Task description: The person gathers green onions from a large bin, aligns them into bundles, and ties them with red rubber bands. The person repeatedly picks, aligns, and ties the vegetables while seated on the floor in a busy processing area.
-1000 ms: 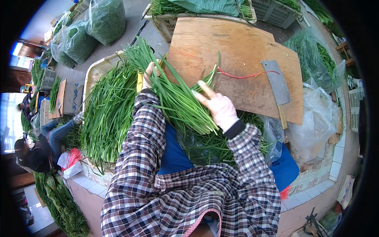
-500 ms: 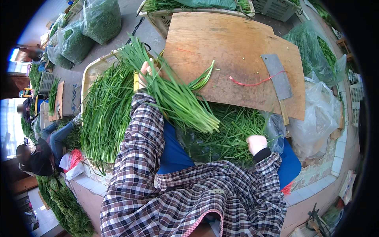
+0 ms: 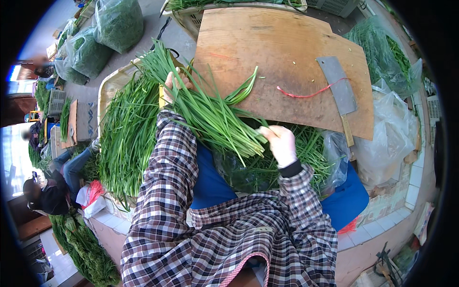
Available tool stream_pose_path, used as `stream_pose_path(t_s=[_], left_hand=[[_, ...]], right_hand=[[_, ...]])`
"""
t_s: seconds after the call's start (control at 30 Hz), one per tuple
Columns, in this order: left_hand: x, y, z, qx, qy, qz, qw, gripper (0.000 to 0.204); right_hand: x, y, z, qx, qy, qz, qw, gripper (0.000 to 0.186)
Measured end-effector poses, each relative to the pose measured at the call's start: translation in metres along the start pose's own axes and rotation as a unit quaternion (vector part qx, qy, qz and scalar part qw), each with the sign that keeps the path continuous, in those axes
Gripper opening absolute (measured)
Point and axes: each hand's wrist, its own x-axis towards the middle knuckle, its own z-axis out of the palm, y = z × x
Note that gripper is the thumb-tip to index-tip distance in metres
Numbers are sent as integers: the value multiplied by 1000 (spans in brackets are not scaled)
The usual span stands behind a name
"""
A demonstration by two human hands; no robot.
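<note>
My left hand (image 3: 176, 82) is closed around a bunch of garlic chives (image 3: 215, 117), held slanting with the pale stalk ends toward the lower right. At those ends, my right hand (image 3: 279, 143) pinches a few stalks between thumb and fingers. Below it, loose green leaves and trimmings (image 3: 311, 150) lie in a clear plastic bag at my lap. More chives (image 3: 126, 143) fill a pale crate (image 3: 106, 91) beside my left arm. A few chives (image 3: 244, 91) rest on the near left part of the wooden board (image 3: 267, 48).
On the board's right side lies a cleaver (image 3: 337, 83) with a red tie (image 3: 306, 95) across it. Filled plastic bags (image 3: 382, 48) stand at the right, others (image 3: 118, 24) at the far left. A co-worker (image 3: 50, 193) sits at the left.
My right hand has moved up and left from over the loose trimmings to the stalk ends of the bunch, pinching there. The left hand still holds the bunch.
</note>
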Motion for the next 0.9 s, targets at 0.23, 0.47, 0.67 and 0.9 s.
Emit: stream_pose_path(t_s=[0.23,0.47,0.67,0.9], left_hand=[[3,0,-8,-29,-17,-18,999,26],[9,-3,-21,-85,-87,-32,992,17],[10,0,-12,-63,-91,-30,993,20],[8,2,-17,-25,-9,-9,1000,19]], right_hand=[[-51,57,-56,-110,-68,176,976,16],[-20,-6,-24,161,-110,140,971,47],[-41,28,-30,32,-60,45,997,13],[-29,-3,-40,-107,30,-77,991,32]])
